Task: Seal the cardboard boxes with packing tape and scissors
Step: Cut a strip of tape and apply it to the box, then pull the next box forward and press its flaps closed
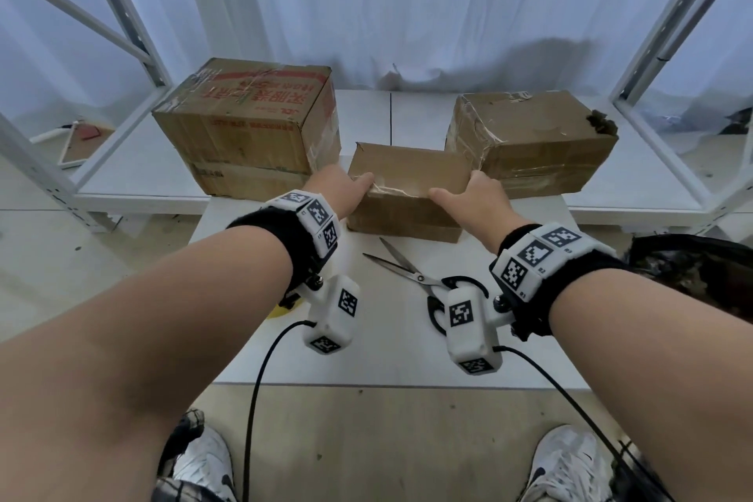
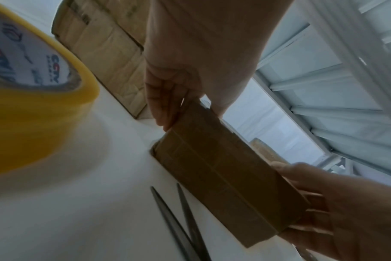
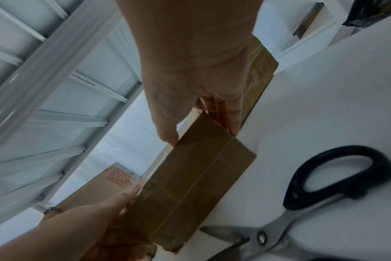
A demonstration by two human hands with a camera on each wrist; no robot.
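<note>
We grip the small box (image 1: 407, 192) at both ends, left hand (image 1: 346, 187) and right hand (image 1: 476, 196) fingers curled round it, scissors (image 1: 411, 277) lying open just beside on the counter (image 1: 366, 359).

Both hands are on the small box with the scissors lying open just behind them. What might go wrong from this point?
1. The scissors lie open, tips toward the small box; pulling it back may snag them or bring a wrist onto the blades.
2. The left hand and right hand grip only its ends, so a flap may lift.
3. The tape roll sits under the left wrist, easily knocked.

Both hands (image 3: 196, 74) gripping box (image 3: 190, 185)
</note>
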